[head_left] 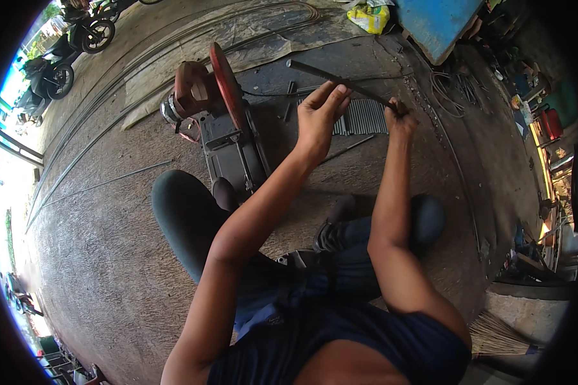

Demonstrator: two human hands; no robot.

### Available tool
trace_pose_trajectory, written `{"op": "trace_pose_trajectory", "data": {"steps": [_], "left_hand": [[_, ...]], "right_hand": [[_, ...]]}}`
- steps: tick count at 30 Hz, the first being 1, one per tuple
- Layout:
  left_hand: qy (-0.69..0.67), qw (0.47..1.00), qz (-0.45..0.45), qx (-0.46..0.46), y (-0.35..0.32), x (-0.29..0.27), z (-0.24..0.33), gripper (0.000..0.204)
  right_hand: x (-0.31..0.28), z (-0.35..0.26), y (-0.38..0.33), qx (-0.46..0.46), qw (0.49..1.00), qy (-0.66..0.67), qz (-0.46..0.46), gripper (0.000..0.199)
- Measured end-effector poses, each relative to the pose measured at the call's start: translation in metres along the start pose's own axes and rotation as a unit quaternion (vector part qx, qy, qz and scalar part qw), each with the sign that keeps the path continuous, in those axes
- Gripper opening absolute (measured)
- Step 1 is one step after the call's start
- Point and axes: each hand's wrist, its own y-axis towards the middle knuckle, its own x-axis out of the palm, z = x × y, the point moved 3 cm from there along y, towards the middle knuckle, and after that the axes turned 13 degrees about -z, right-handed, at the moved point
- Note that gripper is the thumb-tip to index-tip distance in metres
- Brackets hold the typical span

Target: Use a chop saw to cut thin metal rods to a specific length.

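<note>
A person crouches on a rough concrete floor (109, 256) with both bare hands raised in front, a dark metal rod (366, 94) slanting between them. The left hand (324, 110) grips the rod partway along, thumb pressed along it, and the rod's free end pokes out past that hand toward the upper left. The right hand (401, 119) is closed around the opposite, lower end. Beneath the hands, a neat row of short cut rods (366, 119) lies side by side on the floor, with a loose rod (347, 149) lying just beside it, nearer the person. Left of the row stands a red chop saw (226, 86) on a dark metal base (228, 163), near the person's foot. Farther off are a yellow sack (369, 19), a blue panel (437, 25) and parked motorcycles (51, 80); a broom (499, 330) lies at the lower right.
</note>
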Motion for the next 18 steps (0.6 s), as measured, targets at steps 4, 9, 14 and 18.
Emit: {"op": "trace_pose_trajectory", "data": {"steps": [4,9,14,18], "left_hand": [[0.012,0.999,0.031,0.011,-0.001,-0.005,0.001,0.045],[-0.071,0.987,0.126,0.074,0.0,-0.022,0.005,0.044],[-0.151,0.977,0.151,-0.003,0.007,-0.048,-0.001,0.04],[-0.203,0.963,0.165,-0.059,0.005,-0.06,-0.025,0.029]], "right_hand": [[0.002,0.015,-0.008,-0.022,1.0,-0.012,-0.009,0.052],[0.038,0.047,-0.031,-0.076,0.987,-0.094,-0.106,0.048],[0.094,0.074,-0.057,-0.074,0.946,-0.247,-0.198,0.031],[0.126,0.084,-0.084,-0.103,0.91,-0.323,-0.24,0.032]]}}
